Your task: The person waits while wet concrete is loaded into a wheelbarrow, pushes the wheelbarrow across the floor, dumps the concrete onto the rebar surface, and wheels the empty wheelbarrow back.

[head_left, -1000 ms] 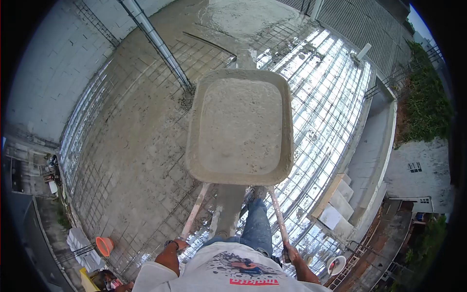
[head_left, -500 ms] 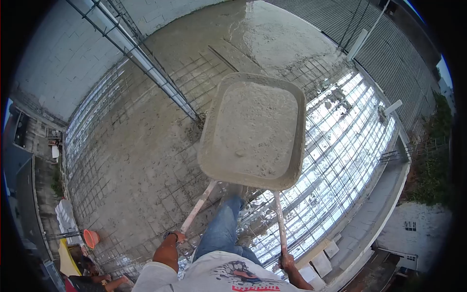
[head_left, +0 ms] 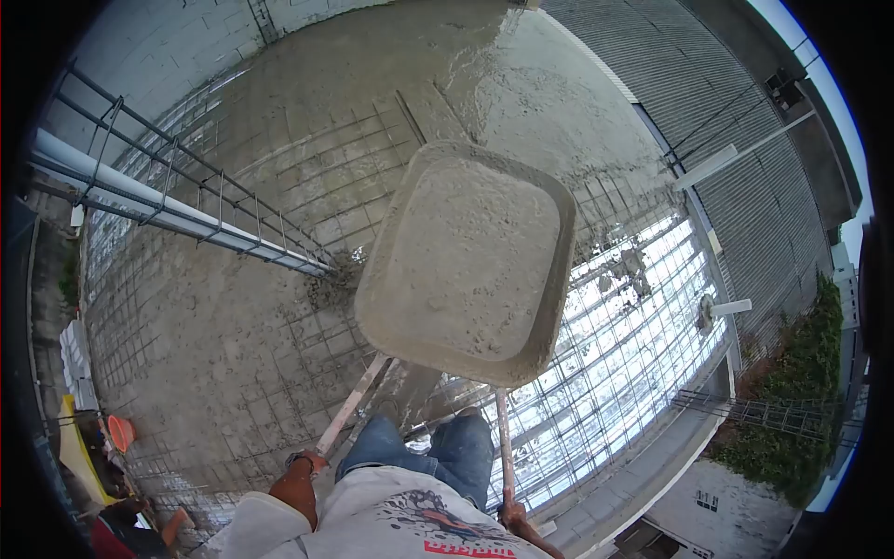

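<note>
1. Fingers of the left hand are closed round the end of the left handle; a dark band circles that wrist.
2. The right hand grips the end of the right handle, low in the view and near the shirt's edge.
3. Between and behind the hands are the person's pale shirt, printed in black and red, and blue jeans, both knees showing.
4. Both handles run forward to the wheelbarrow, which sits directly ahead of the person, its tray turned slightly in view. Grey wet concrete fills much of the tray, lumpy near the side closest to the person; the wheel is hidden beneath.
5. Left of the tray, a pale pole flanked by a steel-bar cage reaches down to the floor.
6. Around it spreads poured concrete with bars showing through; to the right, steel mesh lies over bright, shiny sheeting.
7. Farther out are an orange bucket and another person at lower left, a pale block wall at upper left, and a corrugated roof and green plants to the right.
</note>
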A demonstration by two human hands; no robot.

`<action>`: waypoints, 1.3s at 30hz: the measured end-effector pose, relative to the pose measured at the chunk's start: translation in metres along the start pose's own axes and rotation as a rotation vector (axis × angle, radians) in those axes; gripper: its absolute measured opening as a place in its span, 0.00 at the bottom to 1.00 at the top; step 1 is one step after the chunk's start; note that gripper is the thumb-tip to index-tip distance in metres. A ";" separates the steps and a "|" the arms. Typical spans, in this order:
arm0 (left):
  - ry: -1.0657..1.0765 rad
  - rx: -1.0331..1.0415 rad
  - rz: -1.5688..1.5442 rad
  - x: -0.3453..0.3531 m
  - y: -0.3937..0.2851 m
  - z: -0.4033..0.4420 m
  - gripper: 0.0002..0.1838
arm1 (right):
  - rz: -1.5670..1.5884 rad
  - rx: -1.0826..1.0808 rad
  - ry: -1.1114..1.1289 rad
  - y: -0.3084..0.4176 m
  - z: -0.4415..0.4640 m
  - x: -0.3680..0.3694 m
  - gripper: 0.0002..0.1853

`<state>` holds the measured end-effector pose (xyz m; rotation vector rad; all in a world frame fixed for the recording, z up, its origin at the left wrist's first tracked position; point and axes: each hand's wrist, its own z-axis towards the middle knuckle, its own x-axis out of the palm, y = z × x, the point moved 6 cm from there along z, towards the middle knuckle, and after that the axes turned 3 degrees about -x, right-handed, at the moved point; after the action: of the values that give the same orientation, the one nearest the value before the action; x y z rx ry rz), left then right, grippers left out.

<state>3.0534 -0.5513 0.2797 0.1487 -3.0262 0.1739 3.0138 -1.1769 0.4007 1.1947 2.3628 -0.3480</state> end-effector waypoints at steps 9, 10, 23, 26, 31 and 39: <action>0.044 0.002 -0.148 -0.082 -0.191 -0.009 0.22 | -0.201 -0.158 0.066 0.110 0.096 -0.249 0.49; 0.105 -0.042 -0.173 -0.089 -0.213 -0.028 0.23 | -0.206 -0.144 0.075 0.123 0.105 -0.284 0.49; -0.060 -0.027 -0.460 -0.302 -0.409 0.009 0.22 | -0.334 -0.270 -0.137 0.339 0.292 -0.592 0.40; -0.066 -0.054 -0.558 -0.380 -0.419 0.013 0.23 | -0.486 -0.400 -0.230 0.422 0.331 -0.639 0.40; -0.102 -0.082 -0.705 -0.514 -0.425 0.010 0.23 | -0.546 -0.293 -0.281 0.643 0.283 -0.700 0.46; -0.247 -0.068 -0.841 -0.675 -0.424 0.029 0.24 | -0.674 -0.231 -0.377 0.883 0.315 -0.754 0.51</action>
<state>3.7627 -0.9119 0.2221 1.4718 -2.8789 -0.0283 4.2052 -1.3090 0.5026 0.1750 2.3127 -0.4499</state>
